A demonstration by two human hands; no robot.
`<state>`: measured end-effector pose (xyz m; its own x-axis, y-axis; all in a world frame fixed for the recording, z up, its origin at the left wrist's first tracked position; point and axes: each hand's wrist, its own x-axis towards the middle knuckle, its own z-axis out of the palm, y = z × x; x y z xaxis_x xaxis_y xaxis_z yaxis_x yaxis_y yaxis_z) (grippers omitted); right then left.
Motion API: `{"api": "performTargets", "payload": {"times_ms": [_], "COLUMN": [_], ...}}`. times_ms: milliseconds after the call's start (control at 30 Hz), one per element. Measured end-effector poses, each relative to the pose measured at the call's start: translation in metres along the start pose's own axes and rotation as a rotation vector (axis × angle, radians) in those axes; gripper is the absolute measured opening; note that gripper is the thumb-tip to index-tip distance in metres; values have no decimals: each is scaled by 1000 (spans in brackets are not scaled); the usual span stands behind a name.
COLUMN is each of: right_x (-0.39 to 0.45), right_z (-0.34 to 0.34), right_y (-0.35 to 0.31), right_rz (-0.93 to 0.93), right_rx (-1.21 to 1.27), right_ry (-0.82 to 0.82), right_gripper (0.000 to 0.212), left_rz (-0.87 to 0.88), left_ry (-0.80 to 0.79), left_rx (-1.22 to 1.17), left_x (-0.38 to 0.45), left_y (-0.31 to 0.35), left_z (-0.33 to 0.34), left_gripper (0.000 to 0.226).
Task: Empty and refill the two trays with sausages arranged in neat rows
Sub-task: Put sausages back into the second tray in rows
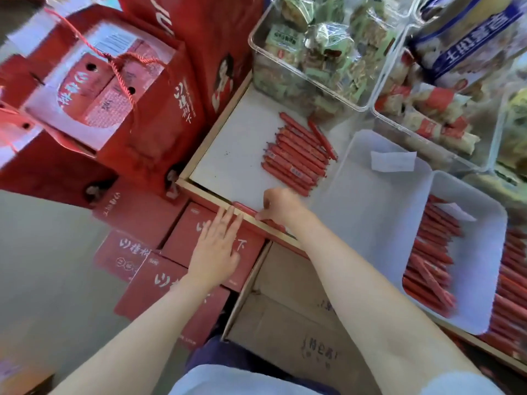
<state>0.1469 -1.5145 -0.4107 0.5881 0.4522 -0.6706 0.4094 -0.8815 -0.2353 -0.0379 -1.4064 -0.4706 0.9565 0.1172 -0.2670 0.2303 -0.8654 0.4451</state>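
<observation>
A: Where are the sausages?
B: One pile (298, 155) lies in rows on the white surface (228, 149). More (430, 258) lie in the right tray (479, 280). The tray (370, 201) between them holds only a paper slip (393, 161).
A: And the hands?
B: The right hand (281, 206) is at the wooden edge (216, 201), fingers curled round a few sausages (248, 210). The left hand (218, 246) is flat, fingers straight, on a red box (196, 223) below, fingertips near the edge
</observation>
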Motion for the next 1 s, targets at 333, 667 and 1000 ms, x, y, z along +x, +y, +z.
{"api": "performTargets", "payload": {"times_ms": [333,667,1000], "right_x": [19,18,38], "right_z": [-10,1,3], "right_y": [16,23,23], "right_rz": [81,237,234], "right_rx": [79,-79,92], "right_ry": [219,518,440], "right_gripper": [27,87,111], "left_rz": [5,-63,-79], "left_ry": [64,80,93], "left_rx": [-13,41,31], "left_x": [0,6,6], "left_y": [-4,11,17], "left_z": [8,8,14], "left_gripper": [88,80,83]}}
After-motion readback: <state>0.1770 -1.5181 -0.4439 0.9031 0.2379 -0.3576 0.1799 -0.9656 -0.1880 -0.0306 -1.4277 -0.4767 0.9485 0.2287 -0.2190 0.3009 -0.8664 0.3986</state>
